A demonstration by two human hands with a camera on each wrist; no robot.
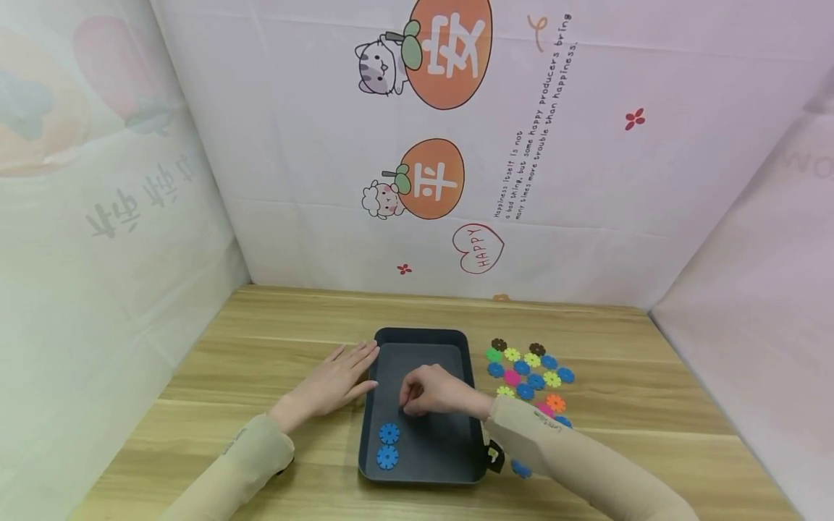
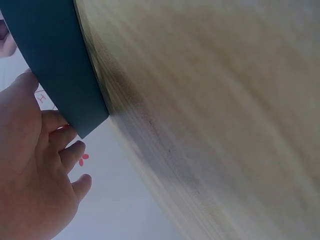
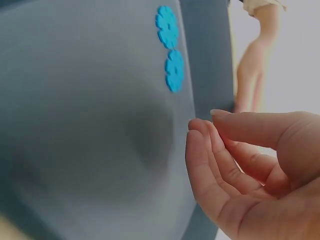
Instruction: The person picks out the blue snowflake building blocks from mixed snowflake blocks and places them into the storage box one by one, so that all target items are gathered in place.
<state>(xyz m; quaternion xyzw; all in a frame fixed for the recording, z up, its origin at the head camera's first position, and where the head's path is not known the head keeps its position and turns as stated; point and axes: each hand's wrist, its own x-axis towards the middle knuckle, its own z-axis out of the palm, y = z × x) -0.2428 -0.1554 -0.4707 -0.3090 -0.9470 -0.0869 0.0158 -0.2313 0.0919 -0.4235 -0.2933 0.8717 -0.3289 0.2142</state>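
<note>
My left hand (image 1: 332, 380) lies along the left side of a dark rectangular tray (image 1: 443, 452), its fingers extended and fingertips at the rim. In the left wrist view, those fingers (image 2: 65, 135) touch the tray's outer wall (image 2: 55, 55). My right hand (image 1: 433, 391) is over the middle of the tray with fingers curled and thumb close to the fingertips. Nothing shows between thumb and fingers (image 3: 200, 160) in the right wrist view. Two blue notched plastic discs, an upper one (image 1: 389, 433) and a lower one (image 1: 387, 457), lie edge to edge near the tray's lower left corner.
Right of the tray, several notched discs in blue, yellow, pink, orange (image 1: 555, 403), green (image 1: 494, 355) and brown (image 1: 498, 344) are scattered on the wooden table (image 1: 293, 318). The right forearm passes over some of them. White printed cloth (image 1: 313, 181) encloses the table's back and sides.
</note>
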